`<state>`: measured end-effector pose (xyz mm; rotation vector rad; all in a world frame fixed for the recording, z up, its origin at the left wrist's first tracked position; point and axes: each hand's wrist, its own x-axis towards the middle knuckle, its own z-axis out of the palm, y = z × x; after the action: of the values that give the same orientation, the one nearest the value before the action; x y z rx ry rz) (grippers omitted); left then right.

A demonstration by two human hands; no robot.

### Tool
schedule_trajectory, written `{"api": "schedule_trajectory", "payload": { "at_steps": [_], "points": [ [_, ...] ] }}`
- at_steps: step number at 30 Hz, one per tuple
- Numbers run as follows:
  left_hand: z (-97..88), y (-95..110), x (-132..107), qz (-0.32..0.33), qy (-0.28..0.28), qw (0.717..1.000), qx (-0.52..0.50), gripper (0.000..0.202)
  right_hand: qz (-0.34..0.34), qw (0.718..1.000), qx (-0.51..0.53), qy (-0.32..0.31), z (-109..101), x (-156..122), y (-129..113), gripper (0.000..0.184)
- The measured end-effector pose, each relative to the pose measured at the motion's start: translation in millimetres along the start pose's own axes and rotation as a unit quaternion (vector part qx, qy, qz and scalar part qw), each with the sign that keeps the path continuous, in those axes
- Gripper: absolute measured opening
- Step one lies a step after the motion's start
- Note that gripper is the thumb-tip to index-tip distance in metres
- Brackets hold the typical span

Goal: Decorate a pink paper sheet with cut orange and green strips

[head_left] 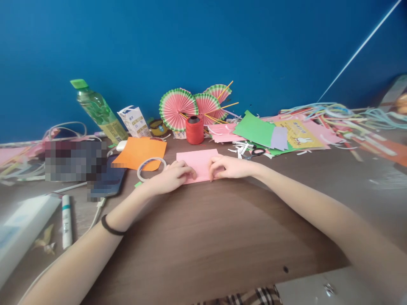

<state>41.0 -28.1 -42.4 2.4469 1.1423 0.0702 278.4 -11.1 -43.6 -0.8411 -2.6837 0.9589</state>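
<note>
A pink sheet of paper (pixel 199 161) lies flat on the brown table (pixel 206 237). My left hand (pixel 170 177) rests on its near left corner with the fingers curled and pressed down on the paper's edge. My right hand (pixel 229 166) presses the near right part of the same sheet, fingers bent, thumb tucked toward the paper. Both hands pinch along the sheet's near edge. A black band circles my left wrist.
A tape ring (pixel 151 167) lies on orange paper (pixel 140 151) to the left. Behind stand a red thread spool (pixel 194 129), watermelon paper fans (pixel 190 106), a green bottle (pixel 98 111), a carton (pixel 134 121). Scissors (pixel 254 152), coloured sheets and strips lie right; a phone (pixel 110 180) and glue stick (pixel 66 220) left.
</note>
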Motion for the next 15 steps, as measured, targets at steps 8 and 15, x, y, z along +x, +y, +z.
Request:
{"api": "schedule_trajectory", "payload": {
  "at_steps": [8,15],
  "points": [
    [5.7,6,3,0.017,0.011,0.999,-0.032,0.04,0.007,0.998,0.039,0.053,17,11,-3,0.027],
    [3.5,5,4,-0.002,-0.012,0.999,-0.042,0.043,0.017,0.997,0.068,0.035,16,11,-5,0.041]
  ]
}}
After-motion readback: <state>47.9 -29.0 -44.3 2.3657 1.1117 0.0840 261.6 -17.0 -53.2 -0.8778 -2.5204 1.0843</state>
